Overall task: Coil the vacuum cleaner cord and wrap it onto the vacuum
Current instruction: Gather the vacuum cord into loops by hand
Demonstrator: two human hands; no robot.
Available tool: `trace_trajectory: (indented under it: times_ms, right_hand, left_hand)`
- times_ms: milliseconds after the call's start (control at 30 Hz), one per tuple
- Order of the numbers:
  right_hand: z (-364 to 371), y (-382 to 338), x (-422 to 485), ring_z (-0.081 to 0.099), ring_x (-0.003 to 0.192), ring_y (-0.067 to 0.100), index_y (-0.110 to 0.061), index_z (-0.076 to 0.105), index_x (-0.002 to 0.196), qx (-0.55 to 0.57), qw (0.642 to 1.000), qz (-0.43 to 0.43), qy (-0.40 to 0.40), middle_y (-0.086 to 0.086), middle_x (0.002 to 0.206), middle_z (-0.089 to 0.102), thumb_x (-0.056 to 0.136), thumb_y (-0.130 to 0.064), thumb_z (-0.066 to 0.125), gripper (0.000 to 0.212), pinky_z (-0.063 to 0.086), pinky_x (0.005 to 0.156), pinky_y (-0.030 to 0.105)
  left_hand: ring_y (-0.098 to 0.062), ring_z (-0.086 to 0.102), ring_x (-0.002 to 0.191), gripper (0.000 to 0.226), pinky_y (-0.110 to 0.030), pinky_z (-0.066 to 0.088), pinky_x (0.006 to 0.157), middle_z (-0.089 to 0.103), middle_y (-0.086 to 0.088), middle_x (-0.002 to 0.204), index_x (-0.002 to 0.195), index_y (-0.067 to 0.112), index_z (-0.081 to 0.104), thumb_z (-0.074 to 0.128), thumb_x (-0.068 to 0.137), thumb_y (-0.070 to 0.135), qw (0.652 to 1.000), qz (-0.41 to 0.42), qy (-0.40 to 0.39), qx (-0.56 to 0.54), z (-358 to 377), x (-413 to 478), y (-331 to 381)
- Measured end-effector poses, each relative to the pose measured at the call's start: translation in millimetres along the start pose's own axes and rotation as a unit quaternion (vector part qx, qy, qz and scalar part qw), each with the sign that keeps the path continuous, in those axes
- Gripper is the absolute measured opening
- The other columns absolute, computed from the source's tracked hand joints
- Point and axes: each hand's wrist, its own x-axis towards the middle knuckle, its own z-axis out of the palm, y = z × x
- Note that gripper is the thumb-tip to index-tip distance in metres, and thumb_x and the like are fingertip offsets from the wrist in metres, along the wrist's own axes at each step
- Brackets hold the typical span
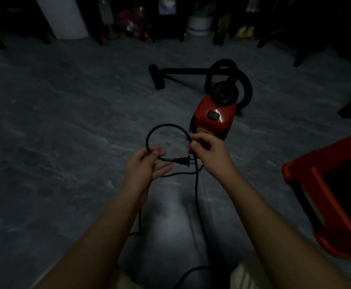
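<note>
Both hands, left hand (147, 163) and right hand (207, 150), are pinching a cord (160, 128) loop, the vacuum (214, 115) sitting at one o'clock

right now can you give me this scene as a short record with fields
setting: dim room, grey floor
left hand: pinching cord near plug
right hand: pinching the other side of the loop
cord: one loop formed, the rest trails down to the floor
vacuum: red, on the floor beyond the hands, hose curled
other: red stool, right
</note>
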Motion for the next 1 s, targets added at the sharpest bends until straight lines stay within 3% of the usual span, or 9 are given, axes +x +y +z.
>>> trace_trajectory:
  times_ms: [100,233,333,433,500,600,700,867,1000]
  right_hand:
    - [0.7,1.4,8.3,0.067,0.094,0.0,-0.013,0.07,0.113,-0.012,1.0,-0.025,0.004,-0.017,0.095,0.067,0.096,-0.013,0.062,0.019,0.054,0.091,0.024]
    - [0.9,-1.0,6.4,0.058,0.086,-0.022,-0.019,0.069,0.109,-0.017,0.999,-0.026,0.016,-0.025,0.093,0.061,0.096,-0.023,0.063,0.015,0.043,0.077,0.001]
    - [-2.7,-0.9,5.6,0.065,0.086,-0.007,-0.019,0.072,0.103,0.001,1.0,-0.004,0.002,-0.017,0.09,0.068,0.097,-0.034,0.06,0.02,0.052,0.079,0.014]
    - [-5.4,6.3,10.1,0.062,0.088,-0.005,-0.021,0.067,0.108,-0.006,0.999,0.017,-0.027,-0.019,0.095,0.065,0.092,-0.034,0.067,0.021,0.048,0.072,0.003]
    - [-4.7,9.3,18.7,0.063,0.086,-0.002,-0.022,0.067,0.101,-0.013,1.0,0.018,-0.02,-0.01,0.095,0.068,0.089,-0.029,0.072,0.015,0.049,0.071,0.005]
    - [-8.0,14.6,31.7,0.067,0.077,0.011,-0.016,0.072,0.089,0.0,1.0,-0.002,0.016,0.009,0.087,0.072,0.088,-0.011,0.071,0.005,0.056,0.072,0.024]
    - [-14.3,17.7,32.7,0.065,0.064,0.007,-0.011,0.073,0.084,0.001,1.0,-0.015,0.018,0.011,0.081,0.072,0.092,-0.008,0.065,0.012,0.052,0.061,0.021]
    - [-24.5,24.0,33.1,0.069,0.088,0.011,-0.013,0.075,0.091,-0.052,0.998,-0.041,0.005,0.006,0.094,0.074,0.087,-0.019,0.074,0.007,0.052,0.078,0.015]
    - [-29.2,35.5,33.5,0.068,0.095,0.011,-0.018,0.072,0.101,-0.069,0.997,-0.016,0.006,0.0,0.107,0.071,0.084,-0.025,0.077,0.019,0.055,0.084,0.025]
  left_hand:
    - [-0.032,0.074,0.091,0.016,-0.036,0.062,0.076,0.07,-0.015,0.109,0.113,0.004,0.061,0.056,0.1,0.011,0.999,0.017,-0.007,-0.047,5.8,12.9,2.0]
    - [-0.032,0.075,0.091,0.016,-0.034,0.062,0.072,0.07,-0.016,0.108,0.114,0.002,0.06,0.055,0.1,0.01,0.997,0.015,-0.013,-0.07,14.0,17.0,2.4]
    - [-0.032,0.074,0.092,0.016,-0.033,0.061,0.072,0.071,-0.015,0.111,0.113,0.004,0.062,0.057,0.099,0.01,0.996,0.019,-0.009,-0.085,14.4,20.5,2.3]
    - [-0.033,0.074,0.093,0.016,-0.035,0.062,0.075,0.07,-0.016,0.113,0.113,0.003,0.061,0.056,0.099,0.009,0.996,0.019,-0.02,-0.086,17.0,27.0,0.3]
    - [-0.031,0.074,0.093,0.017,-0.035,0.062,0.077,0.07,-0.015,0.111,0.114,0.002,0.061,0.055,0.1,0.009,0.996,0.02,-0.03,-0.076,23.5,31.2,-2.0]
    - [-0.027,0.074,0.085,0.014,-0.033,0.062,0.073,0.072,-0.014,0.105,0.108,0.005,0.065,0.054,0.1,0.009,0.999,0.031,-0.022,0.007,31.5,37.0,-8.0]
    - [-0.028,0.07,0.084,0.015,-0.031,0.062,0.071,0.072,-0.017,0.104,0.104,0.007,0.068,0.054,0.1,0.009,0.997,0.015,-0.03,0.067,33.0,37.4,-15.3]
    - [-0.026,0.072,0.08,0.015,-0.03,0.061,0.069,0.073,-0.014,0.099,0.101,0.007,0.069,0.054,0.1,0.009,0.997,0.012,-0.026,0.065,31.5,41.4,-14.3]
    - [-0.023,0.075,0.077,0.013,-0.031,0.062,0.068,0.071,-0.012,0.096,0.104,0.004,0.066,0.053,0.1,0.007,1.0,-0.003,-0.003,-0.002,26.8,46.7,-9.9]
